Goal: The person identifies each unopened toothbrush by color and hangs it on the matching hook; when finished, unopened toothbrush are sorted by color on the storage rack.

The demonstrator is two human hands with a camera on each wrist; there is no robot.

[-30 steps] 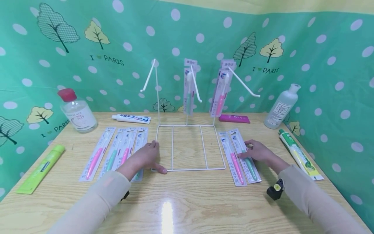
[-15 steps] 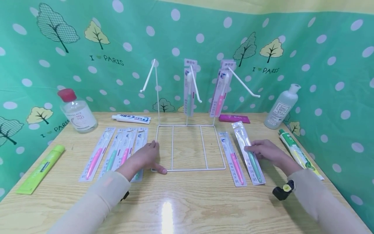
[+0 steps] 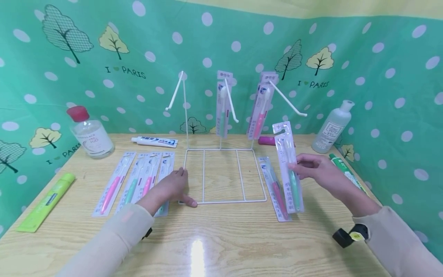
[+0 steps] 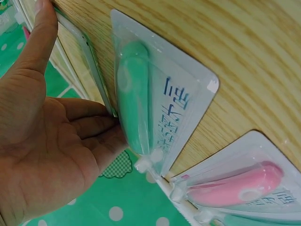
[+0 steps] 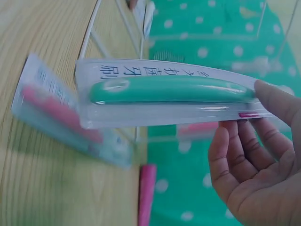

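My right hand [image 3: 322,171] pinches a packaged green toothbrush [image 3: 286,154] between thumb and fingers, holding it raised and tilted above the table. In the right wrist view its green handle [image 5: 169,90] points away from the fingers. Below it a packaged pink toothbrush [image 3: 275,190] lies flat, partly covered. My left hand [image 3: 173,188] rests at the left front corner of a white wire rack [image 3: 221,202], its fingers at the side bar and its thumb on the front bar. Beside that hand lies another packaged green toothbrush [image 4: 134,94].
The rack's left hook [image 3: 174,92] is bare; packaged toothbrushes hang from the middle hook [image 3: 231,100] and right hook [image 3: 287,100]. Several packs [image 3: 112,184] lie at left. Bottles [image 3: 90,132] and toothpaste tubes [image 3: 154,141] stand or lie around; a green tube [image 3: 46,202] lies far left.
My right hand has lifted the packaged green toothbrush off the table, moving it up and tilting it more upright. The left hand has stayed at the rack's corner.
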